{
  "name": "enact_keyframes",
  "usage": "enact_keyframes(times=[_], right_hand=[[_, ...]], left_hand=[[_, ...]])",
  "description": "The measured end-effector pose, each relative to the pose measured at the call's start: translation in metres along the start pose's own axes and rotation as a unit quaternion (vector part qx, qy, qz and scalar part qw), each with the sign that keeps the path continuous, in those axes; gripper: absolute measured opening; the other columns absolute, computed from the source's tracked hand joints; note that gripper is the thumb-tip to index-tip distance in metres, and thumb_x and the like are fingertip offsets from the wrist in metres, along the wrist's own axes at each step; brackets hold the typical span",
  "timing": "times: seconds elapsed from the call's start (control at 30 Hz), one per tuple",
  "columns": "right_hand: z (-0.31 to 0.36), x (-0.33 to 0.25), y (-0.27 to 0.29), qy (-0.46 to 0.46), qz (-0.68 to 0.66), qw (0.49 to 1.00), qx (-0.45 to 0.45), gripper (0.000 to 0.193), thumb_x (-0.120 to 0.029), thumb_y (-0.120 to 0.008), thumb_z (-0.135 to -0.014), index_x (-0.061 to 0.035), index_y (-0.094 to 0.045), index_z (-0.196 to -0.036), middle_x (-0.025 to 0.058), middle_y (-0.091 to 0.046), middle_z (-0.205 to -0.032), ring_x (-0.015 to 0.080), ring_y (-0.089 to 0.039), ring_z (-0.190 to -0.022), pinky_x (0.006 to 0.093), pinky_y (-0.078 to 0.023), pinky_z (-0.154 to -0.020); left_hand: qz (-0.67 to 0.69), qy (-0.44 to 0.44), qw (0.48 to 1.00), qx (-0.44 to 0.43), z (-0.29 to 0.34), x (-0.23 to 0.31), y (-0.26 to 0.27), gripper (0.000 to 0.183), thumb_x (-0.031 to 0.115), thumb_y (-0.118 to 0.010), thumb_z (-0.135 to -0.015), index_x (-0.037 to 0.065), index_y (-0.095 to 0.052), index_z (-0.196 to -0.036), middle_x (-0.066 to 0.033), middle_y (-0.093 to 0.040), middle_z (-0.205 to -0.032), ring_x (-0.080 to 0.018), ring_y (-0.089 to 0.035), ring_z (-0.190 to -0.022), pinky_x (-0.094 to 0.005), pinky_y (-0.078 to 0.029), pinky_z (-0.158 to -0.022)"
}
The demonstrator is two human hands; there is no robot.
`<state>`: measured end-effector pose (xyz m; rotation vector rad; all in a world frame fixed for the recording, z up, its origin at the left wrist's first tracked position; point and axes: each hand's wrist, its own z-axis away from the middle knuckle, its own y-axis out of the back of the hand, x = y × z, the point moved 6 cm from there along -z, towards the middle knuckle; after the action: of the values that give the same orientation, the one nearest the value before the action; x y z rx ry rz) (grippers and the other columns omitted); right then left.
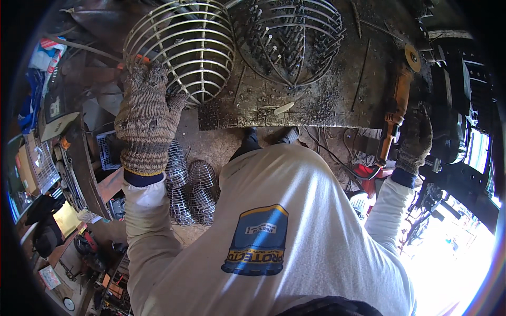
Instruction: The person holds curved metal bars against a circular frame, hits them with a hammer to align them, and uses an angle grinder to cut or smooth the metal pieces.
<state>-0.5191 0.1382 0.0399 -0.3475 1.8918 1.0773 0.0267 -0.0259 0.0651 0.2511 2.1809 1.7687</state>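
Note:
A striped knit work glove covers my left hand [146, 118], whose fingers curl over the left rim of a pale oval wire cage [203, 50]. The thumb lies against the cage's lower bars. My right hand [416, 138], also gloved, is beside an orange angle grinder [399, 97] at the bench's right side. Its fingers are in shadow, so I cannot see whether they grip anything. The grinder's disc [412, 58] points away from me. A darker wire cage [295, 42], with many short metal pieces inside it, lies right of the pale one.
The dark workbench [337, 108] carries a small pale stick [283, 108], thin rods and scattered grit. Stacked smaller wire cages [191, 192] are on the floor at left. A cable [337, 160] hangs below the grinder. Dark machinery [456, 105] stands at right; cluttered shelves line the left.

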Motion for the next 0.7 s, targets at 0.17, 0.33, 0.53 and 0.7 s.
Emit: enact_keyframes(times=[0.17,0.33,0.53,0.7], right_hand=[[0.0,-0.006,0.0,0.036,0.019,0.999,-0.001,0.04,-0.022,-0.062,-0.096,-0.0025,-0.059,-0.131,0.0029,-0.067,-0.108,0.0082,-0.061,-0.084,0.0239,-0.05,-0.072],[0.002,-0.003,-0.002,0.008,-0.018,1.0,-0.003,0.041,-0.023,-0.062,-0.096,-0.0022,-0.059,-0.131,0.0026,-0.067,-0.107,0.0081,-0.061,-0.086,0.0231,-0.05,-0.073],[0.002,0.002,-0.001,-0.017,-0.022,1.0,-0.006,0.038,-0.02,-0.06,-0.097,-0.0029,-0.059,-0.132,0.0022,-0.067,-0.104,0.0075,-0.061,-0.083,0.0223,-0.049,-0.071],[0.003,-0.016,-0.006,0.024,0.013,1.0,0.013,0.035,-0.022,-0.061,-0.098,-0.0008,-0.06,-0.126,0.0045,-0.07,-0.098,0.0071,-0.059,-0.077,0.0227,-0.048,-0.066]], left_hand=[[0.0,-0.011,1.0,0.014,0.002,-0.001,-0.003,0.063,0.047,-0.072,-0.081,0.014,-0.058,-0.133,-0.0192,-0.052,-0.141,-0.0377,-0.053,-0.127,-0.0481,-0.046,-0.104],[-0.003,0.012,1.0,-0.012,0.001,-0.001,-0.003,0.063,0.048,-0.071,-0.081,0.013,-0.058,-0.133,-0.0203,-0.051,-0.142,-0.0375,-0.053,-0.126,-0.0487,-0.046,-0.103],[-0.05,-0.007,0.999,0.013,0.002,0.0,-0.005,0.062,0.048,-0.069,-0.084,0.013,-0.058,-0.133,-0.0193,-0.052,-0.141,-0.0377,-0.054,-0.125,-0.0496,-0.048,-0.102],[-0.046,0.013,0.999,-0.009,0.0,0.004,0.001,0.066,0.039,-0.074,-0.082,0.011,-0.054,-0.138,-0.0151,-0.056,-0.138,-0.0306,-0.053,-0.129,-0.0426,-0.047,-0.103]])
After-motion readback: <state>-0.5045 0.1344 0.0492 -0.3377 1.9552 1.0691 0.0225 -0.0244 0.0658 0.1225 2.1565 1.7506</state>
